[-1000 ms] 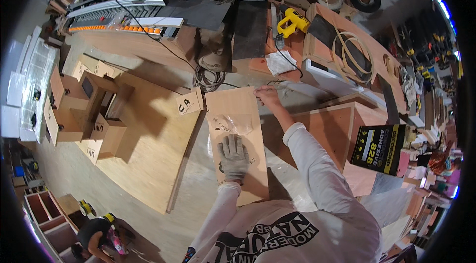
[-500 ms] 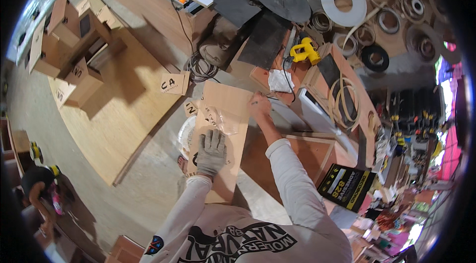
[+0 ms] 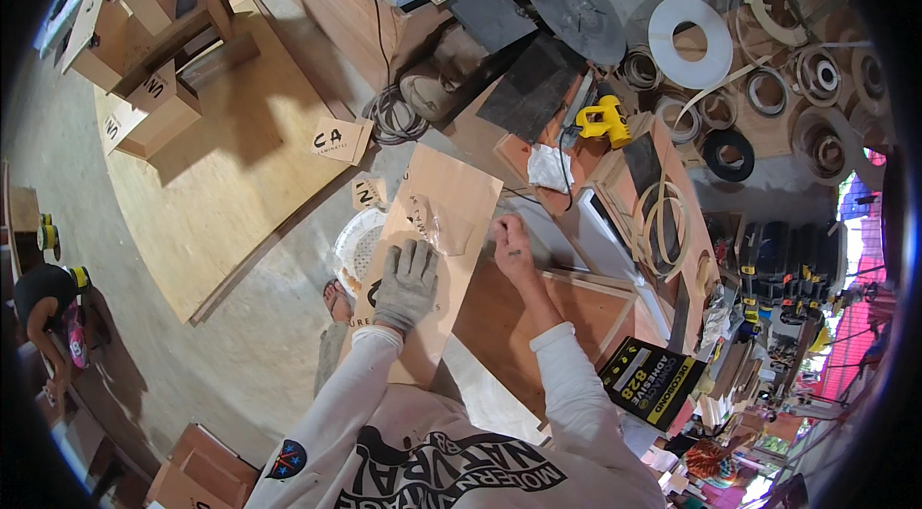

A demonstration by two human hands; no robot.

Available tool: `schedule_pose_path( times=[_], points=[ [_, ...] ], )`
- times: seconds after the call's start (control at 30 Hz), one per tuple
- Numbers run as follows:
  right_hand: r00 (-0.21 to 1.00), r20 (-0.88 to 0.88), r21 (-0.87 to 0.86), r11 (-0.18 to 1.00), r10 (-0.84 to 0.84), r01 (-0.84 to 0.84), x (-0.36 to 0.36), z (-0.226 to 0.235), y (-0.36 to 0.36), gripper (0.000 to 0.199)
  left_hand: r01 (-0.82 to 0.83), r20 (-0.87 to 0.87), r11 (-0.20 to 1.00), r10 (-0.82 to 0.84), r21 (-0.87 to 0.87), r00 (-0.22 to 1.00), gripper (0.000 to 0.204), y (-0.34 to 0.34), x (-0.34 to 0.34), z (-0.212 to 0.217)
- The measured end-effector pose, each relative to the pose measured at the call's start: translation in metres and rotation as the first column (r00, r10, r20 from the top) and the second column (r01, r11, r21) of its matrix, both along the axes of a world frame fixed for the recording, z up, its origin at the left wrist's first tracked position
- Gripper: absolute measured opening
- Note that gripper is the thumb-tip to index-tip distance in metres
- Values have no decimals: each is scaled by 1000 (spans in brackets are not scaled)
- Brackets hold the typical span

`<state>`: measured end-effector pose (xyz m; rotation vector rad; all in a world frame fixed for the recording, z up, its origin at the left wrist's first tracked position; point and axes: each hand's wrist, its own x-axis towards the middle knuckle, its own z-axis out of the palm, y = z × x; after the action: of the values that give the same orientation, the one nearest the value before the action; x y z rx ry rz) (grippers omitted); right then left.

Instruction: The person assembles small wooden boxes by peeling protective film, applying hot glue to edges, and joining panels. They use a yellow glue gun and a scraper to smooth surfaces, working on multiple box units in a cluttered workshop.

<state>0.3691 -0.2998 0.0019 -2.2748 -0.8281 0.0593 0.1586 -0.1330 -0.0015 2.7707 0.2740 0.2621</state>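
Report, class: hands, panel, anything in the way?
Left hand, gloved: spread flat on brown panel. Right hand, bare: curled near panel's right edge, contact unclear. Clear film on panel's upper part, possible obstacle.

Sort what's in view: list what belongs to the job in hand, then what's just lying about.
In hand, it seems:
- brown printed panel, under the gloved left hand; bare right hand near its edge
- clear plastic piece, on the panel

Probably lying about:
- yellow power tool
- black-and-yellow can
- coiled cable
- plywood sheet
- white ring
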Motion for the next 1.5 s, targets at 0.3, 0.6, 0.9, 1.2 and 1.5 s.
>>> schedule_pose_path(
  times=[0.3, 0.6, 0.9, 1.2, 1.5],
  points=[
    [959, -248, 141, 974, -138, 177, 68, 40, 46, 10, 16, -56, 1000, -17, -27, 998, 52, 0, -1, -5],
    [977, 89, -570, 815, 192, -108, 89, 15, 63, 15, 12, -29, 999, -13, -37, 1000, 51, 2, 0, -3],
    [898, 69, -694, 668, 434, -269, 97, 22, 60, 14, 6, 37, 1000, -5, -30, 999, 51, 4, 0, -1],
    [918, -83, -457, 803, 389, -382, 76, 47, 33, 14, 9, 26, 999, -8, -32, 1000, 49, 4, -2, -2],
    [902, -31, -353, 839, 431, -413, 40, 43, 24, 17, -4, -10, 1000, 4, -18, 1000, 52, 2, -2, -6]
  ],
)
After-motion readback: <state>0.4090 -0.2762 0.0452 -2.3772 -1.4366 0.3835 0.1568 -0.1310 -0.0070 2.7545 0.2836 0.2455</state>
